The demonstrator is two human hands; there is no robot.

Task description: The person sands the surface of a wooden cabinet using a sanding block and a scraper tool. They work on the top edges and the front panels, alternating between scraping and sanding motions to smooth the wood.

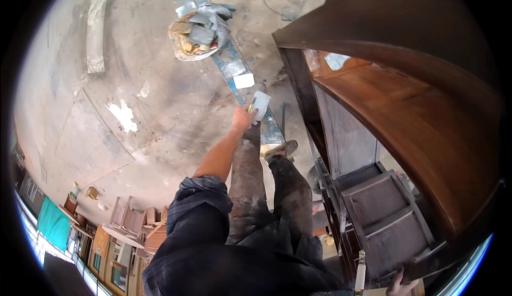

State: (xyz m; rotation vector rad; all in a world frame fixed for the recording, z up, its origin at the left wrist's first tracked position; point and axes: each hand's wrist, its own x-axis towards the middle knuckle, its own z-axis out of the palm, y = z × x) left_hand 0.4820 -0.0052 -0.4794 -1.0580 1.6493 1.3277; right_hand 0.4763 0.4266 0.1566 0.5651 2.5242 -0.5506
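My left hand is closed, holding a flat, whitish piece by its lower edge, over my legs. A thin yellow strip shows beside its fingers; what it is I cannot make out. Beyond the hand, a white rectangular piece lies on a blue, paint-worn plank. At the lower right rim, my right hand is only partly in view. Its fingers bend at the edge of a large dark brown wooden cabinet, which leans over the right side.
A bag full of grey and yellow scraps sits across the plank. Inside the cabinet is a pale sheet; panelled wood stands below. A long board lies far left, white spilled patches nearer. Wooden furniture crowds the lower left.
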